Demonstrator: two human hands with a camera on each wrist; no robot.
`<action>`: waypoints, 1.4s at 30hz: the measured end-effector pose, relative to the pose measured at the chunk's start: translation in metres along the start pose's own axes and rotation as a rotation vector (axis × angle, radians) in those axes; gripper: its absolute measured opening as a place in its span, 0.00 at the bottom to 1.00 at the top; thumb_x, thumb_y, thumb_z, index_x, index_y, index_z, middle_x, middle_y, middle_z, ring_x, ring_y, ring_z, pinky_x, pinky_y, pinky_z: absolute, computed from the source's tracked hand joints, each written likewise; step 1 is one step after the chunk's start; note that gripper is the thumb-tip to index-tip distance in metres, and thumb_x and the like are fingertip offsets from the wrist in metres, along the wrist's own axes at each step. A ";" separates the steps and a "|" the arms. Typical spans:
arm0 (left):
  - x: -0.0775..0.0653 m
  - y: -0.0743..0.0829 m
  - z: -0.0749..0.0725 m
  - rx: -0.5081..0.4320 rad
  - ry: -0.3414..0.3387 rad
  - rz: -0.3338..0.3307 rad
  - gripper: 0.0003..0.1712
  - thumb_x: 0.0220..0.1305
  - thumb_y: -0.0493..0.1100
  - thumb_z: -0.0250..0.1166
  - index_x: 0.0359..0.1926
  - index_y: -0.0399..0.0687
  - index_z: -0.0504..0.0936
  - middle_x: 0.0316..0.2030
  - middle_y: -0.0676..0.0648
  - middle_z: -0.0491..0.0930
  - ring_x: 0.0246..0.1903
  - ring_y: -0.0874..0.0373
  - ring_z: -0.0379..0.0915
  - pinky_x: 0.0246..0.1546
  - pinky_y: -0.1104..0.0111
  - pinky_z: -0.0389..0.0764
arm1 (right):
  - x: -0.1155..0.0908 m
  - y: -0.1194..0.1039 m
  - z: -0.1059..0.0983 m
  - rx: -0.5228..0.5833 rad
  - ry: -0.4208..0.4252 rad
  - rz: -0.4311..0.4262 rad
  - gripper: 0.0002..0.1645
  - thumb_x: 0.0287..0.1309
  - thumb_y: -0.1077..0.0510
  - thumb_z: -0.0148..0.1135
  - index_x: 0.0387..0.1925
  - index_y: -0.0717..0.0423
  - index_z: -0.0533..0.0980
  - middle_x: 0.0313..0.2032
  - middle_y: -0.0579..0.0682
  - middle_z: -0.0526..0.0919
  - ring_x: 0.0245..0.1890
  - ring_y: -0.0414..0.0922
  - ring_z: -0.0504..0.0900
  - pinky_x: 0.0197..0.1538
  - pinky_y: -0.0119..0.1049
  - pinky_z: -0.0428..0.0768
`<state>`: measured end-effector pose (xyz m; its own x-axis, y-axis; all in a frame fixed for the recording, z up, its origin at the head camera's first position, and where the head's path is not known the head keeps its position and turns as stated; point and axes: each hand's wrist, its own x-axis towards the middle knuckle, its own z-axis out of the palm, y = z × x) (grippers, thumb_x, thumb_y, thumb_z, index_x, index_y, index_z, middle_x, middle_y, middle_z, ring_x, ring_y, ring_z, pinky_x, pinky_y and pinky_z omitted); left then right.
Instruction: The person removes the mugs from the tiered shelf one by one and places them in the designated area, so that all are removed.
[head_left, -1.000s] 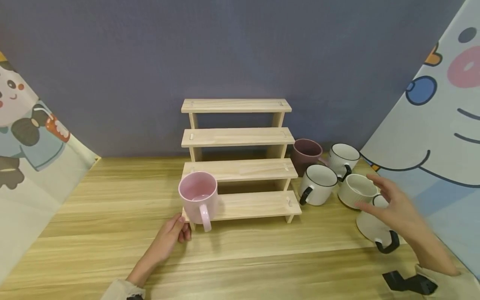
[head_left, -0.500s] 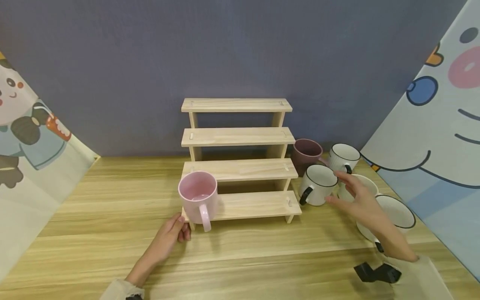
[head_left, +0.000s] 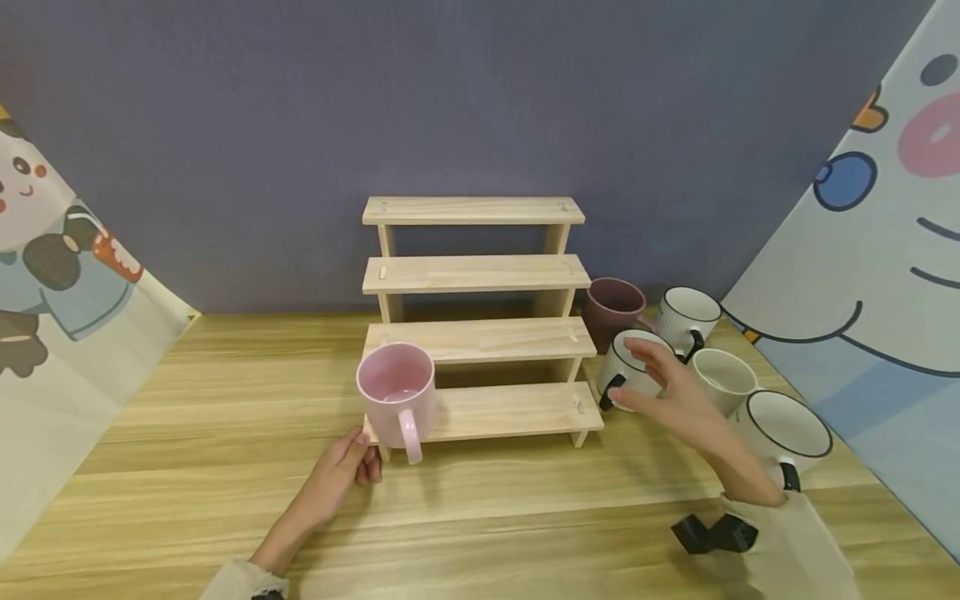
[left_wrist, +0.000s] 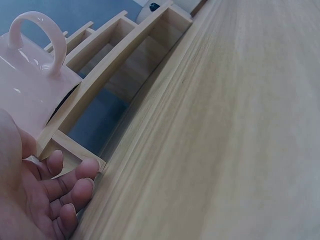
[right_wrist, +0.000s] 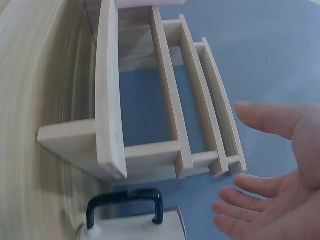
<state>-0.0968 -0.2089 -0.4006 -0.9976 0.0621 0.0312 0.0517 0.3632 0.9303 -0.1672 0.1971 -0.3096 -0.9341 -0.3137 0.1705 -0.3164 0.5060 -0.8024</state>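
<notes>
A four-tier wooden stepped shelf (head_left: 480,342) stands on the table. My left hand (head_left: 341,467) grips the left end of its lowest tier, thumb on top and fingers curled beneath, as the left wrist view shows. On that end sits a pink mug (head_left: 395,400), its handle (left_wrist: 42,37) facing forward. My right hand (head_left: 686,412), thumb and fingers spread, hovers over a white mug (head_left: 630,375) with a black rim, hiding part of it. In the right wrist view that mug's black handle (right_wrist: 125,195) shows below the shelf, apart from the fingers.
Right of the shelf stand a dark purple mug (head_left: 611,312), a ribbed white mug (head_left: 686,321), a cream cup (head_left: 722,379) and a larger white mug (head_left: 783,433) with a black rim. A grey backdrop (head_left: 472,100) rises behind, with printed panels at both sides.
My right hand has moved left, from over the cream cup and larger white mug to over the black-rimmed white mug beside the shelf. The left hand and pink mug stay put.
</notes>
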 end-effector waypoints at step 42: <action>0.001 0.000 0.000 0.023 0.018 -0.003 0.18 0.75 0.36 0.39 0.30 0.33 0.71 0.21 0.44 0.75 0.21 0.62 0.68 0.24 0.71 0.74 | 0.042 -0.036 0.059 0.109 -0.135 -0.086 0.42 0.57 0.62 0.65 0.67 0.66 0.56 0.68 0.62 0.59 0.69 0.59 0.59 0.71 0.53 0.55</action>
<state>-0.0982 -0.2094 -0.4008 -0.9984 0.0446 0.0348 0.0493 0.3843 0.9219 -0.1854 0.1177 -0.3071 -0.8713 -0.4607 0.1693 -0.3680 0.3850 -0.8464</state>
